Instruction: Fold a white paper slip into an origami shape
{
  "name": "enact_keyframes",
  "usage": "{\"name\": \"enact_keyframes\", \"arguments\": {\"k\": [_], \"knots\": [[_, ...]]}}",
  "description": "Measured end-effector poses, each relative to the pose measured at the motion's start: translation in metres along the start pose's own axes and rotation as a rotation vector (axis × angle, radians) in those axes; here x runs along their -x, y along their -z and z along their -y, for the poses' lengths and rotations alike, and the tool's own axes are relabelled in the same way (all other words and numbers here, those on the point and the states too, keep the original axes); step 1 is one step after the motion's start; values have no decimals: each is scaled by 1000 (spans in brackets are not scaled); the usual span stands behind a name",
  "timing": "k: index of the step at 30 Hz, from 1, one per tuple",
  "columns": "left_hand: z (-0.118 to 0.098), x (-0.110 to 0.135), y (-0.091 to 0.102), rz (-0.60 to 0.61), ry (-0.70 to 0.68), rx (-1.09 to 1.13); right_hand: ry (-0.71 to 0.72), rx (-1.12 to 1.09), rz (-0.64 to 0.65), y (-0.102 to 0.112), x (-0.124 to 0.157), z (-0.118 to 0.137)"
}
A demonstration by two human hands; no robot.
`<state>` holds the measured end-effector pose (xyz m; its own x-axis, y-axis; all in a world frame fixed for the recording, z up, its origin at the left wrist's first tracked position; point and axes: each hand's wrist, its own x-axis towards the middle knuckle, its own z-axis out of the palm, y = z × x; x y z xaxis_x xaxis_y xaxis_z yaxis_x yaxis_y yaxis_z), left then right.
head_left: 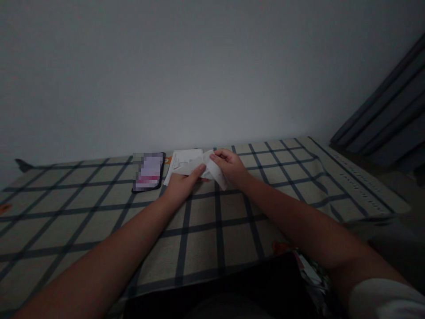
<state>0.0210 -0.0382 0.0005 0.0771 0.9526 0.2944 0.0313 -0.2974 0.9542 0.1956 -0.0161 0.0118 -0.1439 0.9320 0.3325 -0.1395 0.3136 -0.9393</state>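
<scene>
We stretch our left arm (109,248) from the near left and our right arm (295,212) from the near right, forearms bare, converging mid-scene. Our left hand (184,181) pinches, thumb uppermost, its other fingers mostly hidden; just right of it, our right hand (232,167) pinches too, fingers curled leftward.

Lettering (362,193) on the checked cloth (202,212) is illegible.

Checked cloth (83,190); phone (149,173), white papers (188,155) atop

white paper (216,172), pale cloth (201,206) with dark-blue checks, black-edged phone (149,173), grey wall (212,79)
</scene>
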Motion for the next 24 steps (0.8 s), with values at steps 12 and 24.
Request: {"name": "enact_keyframes", "arguments": {"k": [12, 24], "knots": [[-9, -1, -2, 18, 70, 58, 5, 50, -63, 2, 1, 2], [-3, -5, 5, -22, 61, -16, 14, -34, 54, 5, 1, 3]]}}
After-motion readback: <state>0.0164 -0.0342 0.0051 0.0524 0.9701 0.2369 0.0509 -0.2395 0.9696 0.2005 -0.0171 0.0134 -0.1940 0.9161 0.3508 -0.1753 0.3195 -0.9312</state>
